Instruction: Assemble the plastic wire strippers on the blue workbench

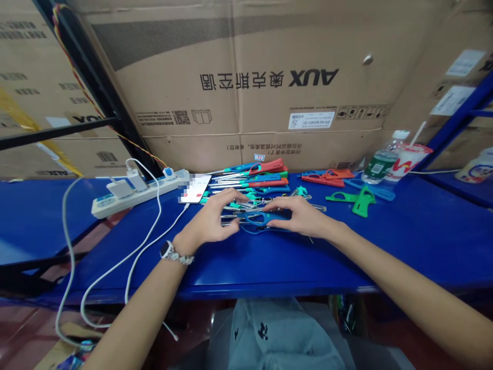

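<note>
Over the front of a pile of long-nosed lighters, my right hand (pixel 304 217) grips the handle of a blue lighter (pixel 262 219) between thumb and fingers. The blue lighter's metal nozzle points left. My left hand (pixel 211 218) curves around the nozzle end, its thumb and fingers apart with a gap between them. Beyond my hands, several finished-looking lighters with red (pixel 269 183) and blue handles lie side by side, nozzles to the left. Small teal and clear parts (pixel 300 191) lie mixed in between; my fingers partly hide them.
On the right lie green handle pieces (pixel 362 201), red handle pieces (pixel 331 177), a water bottle (pixel 379 159) and a cup with a straw (pixel 409 160). A phone (pixel 198 188) and a power strip (pixel 115 202) with white cables sit left. A large carton (pixel 250 103) stands behind the blue table (pixel 277 272).
</note>
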`<action>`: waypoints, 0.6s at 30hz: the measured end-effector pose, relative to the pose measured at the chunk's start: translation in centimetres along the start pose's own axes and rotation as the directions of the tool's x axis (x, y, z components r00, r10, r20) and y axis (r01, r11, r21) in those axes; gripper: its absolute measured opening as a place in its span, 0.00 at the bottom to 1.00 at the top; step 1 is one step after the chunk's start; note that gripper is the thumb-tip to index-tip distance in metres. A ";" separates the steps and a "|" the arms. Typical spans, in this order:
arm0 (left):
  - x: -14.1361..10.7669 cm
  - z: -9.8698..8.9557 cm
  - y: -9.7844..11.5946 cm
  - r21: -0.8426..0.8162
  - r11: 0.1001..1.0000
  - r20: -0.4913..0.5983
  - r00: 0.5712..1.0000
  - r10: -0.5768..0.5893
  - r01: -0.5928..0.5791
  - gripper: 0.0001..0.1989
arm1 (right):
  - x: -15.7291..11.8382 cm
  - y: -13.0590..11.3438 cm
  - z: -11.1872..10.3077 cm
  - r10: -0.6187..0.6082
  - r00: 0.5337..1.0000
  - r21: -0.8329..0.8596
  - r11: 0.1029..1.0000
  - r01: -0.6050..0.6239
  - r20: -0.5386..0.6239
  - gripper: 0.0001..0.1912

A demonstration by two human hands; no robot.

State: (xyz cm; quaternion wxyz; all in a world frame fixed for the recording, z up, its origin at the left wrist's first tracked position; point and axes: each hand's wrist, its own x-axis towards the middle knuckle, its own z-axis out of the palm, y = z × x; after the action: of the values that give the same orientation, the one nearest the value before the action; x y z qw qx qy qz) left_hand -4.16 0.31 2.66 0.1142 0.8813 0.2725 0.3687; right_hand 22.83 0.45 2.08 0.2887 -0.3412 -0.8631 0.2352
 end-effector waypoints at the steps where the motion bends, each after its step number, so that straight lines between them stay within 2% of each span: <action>1: -0.1 -0.4 -0.2 -0.029 0.999 -0.024 1.000 -0.018 0.017 0.17 | -0.2 0.1 0.1 -0.027 1.000 -0.039 0.999 0.028 0.012 0.15; 5: -0.5 -1.3 -1.2 -0.067 0.991 -0.067 0.991 -0.120 0.115 0.17 | -0.7 0.5 0.8 -0.088 0.995 -0.112 0.989 0.094 0.051 0.15; 11: -0.4 -0.4 -1.4 -0.076 0.982 -0.019 0.984 -0.176 0.174 0.14 | -0.4 1.0 1.5 -0.129 0.989 -0.142 0.980 0.137 0.068 0.16; 18: -0.4 -0.2 -1.3 -0.081 0.974 0.042 0.977 -0.210 0.212 0.14 | 0.3 1.3 1.8 -0.137 0.987 -0.145 0.978 0.148 0.082 0.16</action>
State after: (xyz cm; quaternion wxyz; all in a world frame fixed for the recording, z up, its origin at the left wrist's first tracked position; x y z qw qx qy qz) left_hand -5.09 1.19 2.05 0.1947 0.8477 0.3466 0.3512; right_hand 22.07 1.11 0.13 0.2473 -0.2906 -0.9104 0.1598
